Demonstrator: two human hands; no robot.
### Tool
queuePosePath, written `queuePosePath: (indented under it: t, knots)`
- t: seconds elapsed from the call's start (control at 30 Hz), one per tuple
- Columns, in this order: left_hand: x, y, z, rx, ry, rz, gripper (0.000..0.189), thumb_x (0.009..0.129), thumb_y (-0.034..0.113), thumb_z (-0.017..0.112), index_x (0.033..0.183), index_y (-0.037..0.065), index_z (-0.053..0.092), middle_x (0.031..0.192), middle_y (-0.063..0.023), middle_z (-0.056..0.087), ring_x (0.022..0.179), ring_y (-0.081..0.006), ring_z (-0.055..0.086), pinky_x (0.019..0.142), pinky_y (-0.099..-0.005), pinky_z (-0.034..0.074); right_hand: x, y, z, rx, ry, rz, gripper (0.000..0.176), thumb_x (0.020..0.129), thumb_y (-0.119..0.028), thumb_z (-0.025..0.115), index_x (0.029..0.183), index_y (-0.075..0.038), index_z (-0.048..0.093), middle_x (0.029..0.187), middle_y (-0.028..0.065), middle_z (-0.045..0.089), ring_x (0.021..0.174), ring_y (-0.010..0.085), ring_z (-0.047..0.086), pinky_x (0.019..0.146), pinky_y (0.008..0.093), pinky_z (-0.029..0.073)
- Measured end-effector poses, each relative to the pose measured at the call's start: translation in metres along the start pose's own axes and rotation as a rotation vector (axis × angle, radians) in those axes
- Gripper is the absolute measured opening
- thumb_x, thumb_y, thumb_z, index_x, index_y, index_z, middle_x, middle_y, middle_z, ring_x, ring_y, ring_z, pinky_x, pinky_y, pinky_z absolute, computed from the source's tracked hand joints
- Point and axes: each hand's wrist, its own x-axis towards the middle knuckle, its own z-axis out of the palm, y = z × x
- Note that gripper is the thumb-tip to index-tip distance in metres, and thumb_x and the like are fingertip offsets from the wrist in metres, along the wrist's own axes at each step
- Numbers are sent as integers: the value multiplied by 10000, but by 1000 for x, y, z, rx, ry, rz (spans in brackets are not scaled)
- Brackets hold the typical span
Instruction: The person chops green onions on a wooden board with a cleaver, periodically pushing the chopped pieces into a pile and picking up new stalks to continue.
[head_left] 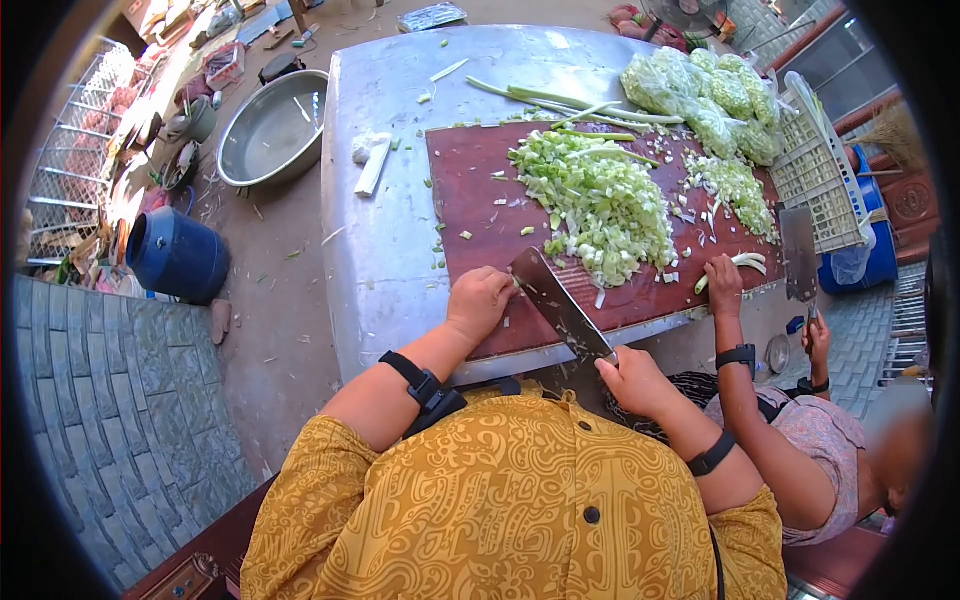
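Right hand [635, 382] was closed around the handle of the cleaver [560, 305], whose blade lay slanted across the near edge of the cutting board [470, 190]; left hand [480, 300] was curled, holding nothing, and rested on the board at the blade's far end. Pile of chopped greens [600, 205] sat just beyond the blade, at the board's middle. Judged from this posture, the cut would go best with the left fingertips tucked behind the knuckles, the blade's flat riding against them, and the greens drawn in from the pile a little at a time. A co-worker's hand [722, 285] pinned a stalk at the board's right end, with another cleaver [798, 250] near it, so the 2 blades needed to stay apart. Board lay on a metal table [380, 250] outdoors; bagged greens [710, 95] and a white basket [820, 180] stood at the far right, and a metal basin [272, 130] and a blue barrel [178, 255] on the ground to the left
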Motion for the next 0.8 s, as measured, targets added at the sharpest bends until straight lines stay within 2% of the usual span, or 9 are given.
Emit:
queuePosePath:
  t: [0.17, 0.27, 0.37, 0.47, 0.57, 0.6, 0.67, 0.73, 0.8]
  knots:
    - [-1, -1, -1, -39, 2, 19, 98, 726, 115, 727, 755, 48, 661, 759, -83, 633, 723, -280, 615, 662, -369, 503, 16, -3, 4, -14, -2, -11, 405, 911, -328, 555, 823, 66, 554, 790, 307, 616, 799, 480, 594, 706, 525, 470]
    - [-2, -1, -2, -62, -20, 41, 88, 739, 128, 701, 749, 60, 647, 748, -87, 607, 742, -297, 595, 680, -406, 482, 38, -5, 17, -21, 100, -38, 402, 908, -330, 557, 835, 65, 566, 773, 309, 613, 806, 491, 588, 704, 525, 473]
    - [-2, 2, -6, -64, -44, 42, 82, 739, 124, 698, 753, 61, 648, 746, -84, 596, 741, -293, 587, 680, -403, 476, 59, -6, 31, 30, 226, -126, 389, 911, -319, 561, 848, 65, 565, 717, 278, 617, 684, 442, 624, 628, 491, 495]
    - [-1, 5, -8, -82, -62, 28, 82, 738, 121, 696, 744, 58, 644, 734, -86, 593, 725, -292, 586, 668, -399, 476, 67, -12, 28, 442, 88, 66, 373, 919, -305, 561, 849, 61, 558, 653, 217, 616, 523, 340, 627, 529, 431, 498]
    - [-1, 5, -11, -89, -119, 7, 117, 726, 136, 710, 799, 68, 649, 777, -81, 597, 767, -285, 581, 694, -395, 474, 69, -6, 18, 549, 204, 78, 363, 926, -300, 558, 842, 53, 546, 620, 162, 603, 443, 250, 604, 469, 385, 484]
    - [-2, 5, -13, -68, -147, 24, 170, 713, 147, 730, 843, 72, 652, 801, -80, 600, 785, -283, 580, 710, -392, 474, 72, 4, 17, 553, 232, 74, 338, 927, -292, 553, 844, 36, 552, 588, 121, 585, 430, 222, 584, 449, 362, 467]
    - [2, 13, -27, -31, -200, 61, 285, 687, 170, 771, 933, 80, 658, 848, -76, 606, 822, -277, 577, 743, -385, 474, 67, 20, 8, 671, 242, 80, 320, 927, -281, 549, 840, 27, 553, 569, 94, 564, 414, 193, 559, 431, 344, 449]
    - [2, 25, -44, 137, -282, 130, 370, 682, 254, 774, 1001, 115, 650, 859, -69, 591, 848, -270, 563, 757, -376, 464, 54, 19, -5, 804, 268, 59, 281, 934, -254, 536, 847, 13, 555, 543, 38, 518, 391, 134, 500, 404, 305, 414]
    - [-5, 26, -51, 294, -354, 169, 424, 707, 338, 751, 1071, 147, 645, 841, -61, 582, 846, -259, 564, 758, -375, 457, 34, 20, -14, 872, 275, 69, 270, 939, -245, 531, 860, 12, 552, 543, 28, 507, 393, 122, 489, 403, 293, 411]
